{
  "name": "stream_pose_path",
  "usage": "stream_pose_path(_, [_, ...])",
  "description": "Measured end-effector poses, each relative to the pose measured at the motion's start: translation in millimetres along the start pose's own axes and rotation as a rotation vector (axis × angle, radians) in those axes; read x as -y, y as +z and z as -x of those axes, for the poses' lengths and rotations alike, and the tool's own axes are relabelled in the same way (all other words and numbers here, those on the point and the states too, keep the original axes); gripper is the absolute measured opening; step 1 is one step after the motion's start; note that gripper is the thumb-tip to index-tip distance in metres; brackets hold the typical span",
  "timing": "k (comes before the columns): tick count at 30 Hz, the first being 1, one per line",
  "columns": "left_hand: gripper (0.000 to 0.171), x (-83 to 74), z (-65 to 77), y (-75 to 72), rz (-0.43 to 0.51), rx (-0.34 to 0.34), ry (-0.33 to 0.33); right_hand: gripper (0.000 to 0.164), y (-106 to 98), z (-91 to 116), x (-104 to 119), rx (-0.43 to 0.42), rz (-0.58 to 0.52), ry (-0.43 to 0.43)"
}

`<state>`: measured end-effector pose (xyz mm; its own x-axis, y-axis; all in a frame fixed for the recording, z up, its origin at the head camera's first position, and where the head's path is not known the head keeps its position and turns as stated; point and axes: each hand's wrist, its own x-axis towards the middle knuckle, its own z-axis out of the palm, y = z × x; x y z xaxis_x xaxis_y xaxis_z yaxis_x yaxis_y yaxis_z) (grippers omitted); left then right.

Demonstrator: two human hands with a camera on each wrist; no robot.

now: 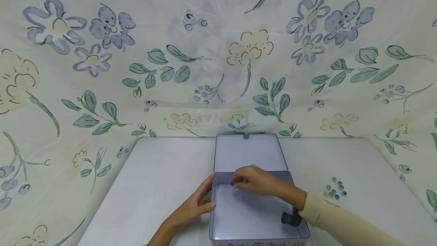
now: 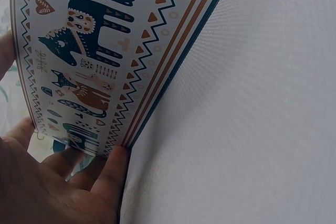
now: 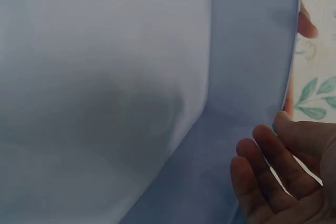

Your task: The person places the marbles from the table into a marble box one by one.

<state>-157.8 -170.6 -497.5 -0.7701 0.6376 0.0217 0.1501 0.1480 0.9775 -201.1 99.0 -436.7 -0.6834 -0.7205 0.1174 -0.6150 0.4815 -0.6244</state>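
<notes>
A hinged tin box lies on the white table, its lid swung back and its pale interior facing up. Against the box's left side rests my left hand, fingers spread along the outer wall. The left wrist view shows that wall's animal pattern with fingertips touching its edge. My right hand reaches inside near the far left corner and pinches a small blue round glass gem between thumb and forefinger. In the right wrist view the fingers mostly hide this gem.
Several small round glass gems in green, blue and brown lie loose on the table right of the box. A black camera mount sits at my right wrist above the box. A floral-print curtain hangs behind the table.
</notes>
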Motion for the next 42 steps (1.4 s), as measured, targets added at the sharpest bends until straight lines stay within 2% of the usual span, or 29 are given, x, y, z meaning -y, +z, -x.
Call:
stream_pose_path(6, [0.08,0.4,0.3,0.2,0.008,0.005,0.008,0.013,10.7,-1.1,-0.8,0.06,-0.019,0.018])
stream_pose_path(16, [0.081,-1.0,-0.8,-0.9,0.013,0.012,0.014,0.01,20.3,-2.5,-7.5,0.122,0.056,0.022])
stream_pose_path(24, [0.081,2.1,-0.4,-0.9,0.004,0.02,0.026,0.009,25.6,-1.1,-10.5,0.139,0.086,0.032])
stream_pose_path(31, [0.082,-1.9,0.5,-2.0,0.004,0.002,0.038,0.007,29.4,-3.3,-9.9,0.174,0.193,0.011])
stream_pose_path(42, [0.082,1.3,0.3,-1.3,0.001,0.013,0.03,0.009,32.3,0.2,-9.7,0.171,0.215,-0.028])
